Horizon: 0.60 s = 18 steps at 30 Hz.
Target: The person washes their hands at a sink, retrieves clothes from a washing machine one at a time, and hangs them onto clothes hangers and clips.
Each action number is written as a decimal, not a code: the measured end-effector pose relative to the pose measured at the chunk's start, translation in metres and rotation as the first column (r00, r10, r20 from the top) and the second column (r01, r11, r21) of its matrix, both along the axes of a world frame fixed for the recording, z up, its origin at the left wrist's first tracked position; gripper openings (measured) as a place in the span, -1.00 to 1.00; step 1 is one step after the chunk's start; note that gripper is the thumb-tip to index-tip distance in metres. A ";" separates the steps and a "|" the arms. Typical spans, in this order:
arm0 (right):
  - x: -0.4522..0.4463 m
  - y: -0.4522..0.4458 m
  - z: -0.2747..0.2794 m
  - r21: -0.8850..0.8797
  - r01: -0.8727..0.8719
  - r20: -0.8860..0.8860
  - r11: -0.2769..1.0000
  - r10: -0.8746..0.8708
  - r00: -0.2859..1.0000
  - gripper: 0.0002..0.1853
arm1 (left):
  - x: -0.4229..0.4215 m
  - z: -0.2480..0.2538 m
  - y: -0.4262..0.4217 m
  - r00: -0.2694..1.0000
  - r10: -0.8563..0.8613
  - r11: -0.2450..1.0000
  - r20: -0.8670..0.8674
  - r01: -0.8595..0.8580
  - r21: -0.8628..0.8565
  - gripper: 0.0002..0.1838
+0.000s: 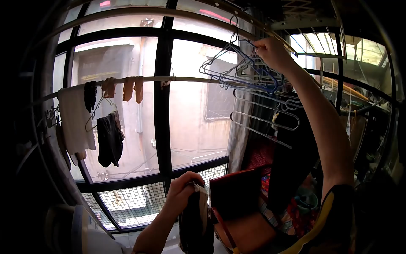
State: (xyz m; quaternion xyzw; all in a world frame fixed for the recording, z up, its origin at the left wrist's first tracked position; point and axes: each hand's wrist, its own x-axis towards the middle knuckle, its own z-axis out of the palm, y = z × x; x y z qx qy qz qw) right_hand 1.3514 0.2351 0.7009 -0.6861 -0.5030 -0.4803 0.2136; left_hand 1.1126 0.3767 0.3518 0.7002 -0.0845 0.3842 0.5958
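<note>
Low in the middle of the view, my left hand (182,189) is closed on the top edge of a dark garment (191,224) with a pale strip along one side; the garment hangs down from my fingers. My right hand (272,53) is raised at the upper right, its fingers pinched on a clothes hanger (259,80) with a blue frame. Several other wire hangers crowd around it, one with its dark hook (234,26) higher up. Their overlap hides which wires belong to which hanger.
A pole (186,78) crosses the window, carrying a white towel (75,118), socks (129,89) and dark clothing (111,137). A chair (245,228) with a brown seat stands below. Long dark trousers (292,156) hang at the right, near a metal rack (264,116).
</note>
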 end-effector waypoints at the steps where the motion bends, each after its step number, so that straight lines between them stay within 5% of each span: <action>1: -0.001 0.001 0.000 0.019 -0.056 -0.008 0.998 0.056 0.998 -0.78 | 0.000 -0.001 0.002 1.000 0.000 1.000 0.000 0.000 0.006 -0.73; 2: -0.004 0.002 0.000 0.037 -0.111 -0.014 0.993 0.112 0.994 -0.81 | 0.000 -0.002 0.004 1.000 0.001 1.000 0.000 -0.001 0.011 -0.73; 5: -0.010 -0.006 -0.001 0.001 0.096 -0.035 0.995 -0.096 0.995 -0.68 | -0.004 -0.001 0.007 1.000 0.013 1.000 -0.008 -0.013 0.024 -0.72; 8: -0.002 -0.020 -0.004 0.118 0.020 0.029 0.993 -0.024 0.999 -0.65 | -0.007 0.000 0.008 1.000 0.021 0.999 -0.009 -0.021 0.025 -0.73; 12: -0.009 -0.045 -0.018 0.183 -0.034 -0.102 0.982 0.054 0.993 -0.74 | -0.007 -0.003 0.016 0.998 0.012 0.999 -0.058 -0.010 0.044 -0.73; 18: -0.036 -0.104 -0.083 0.224 0.026 -0.115 0.974 -0.001 0.993 -0.64 | 0.003 0.002 0.022 0.997 0.014 0.996 -0.074 -0.007 0.094 -0.72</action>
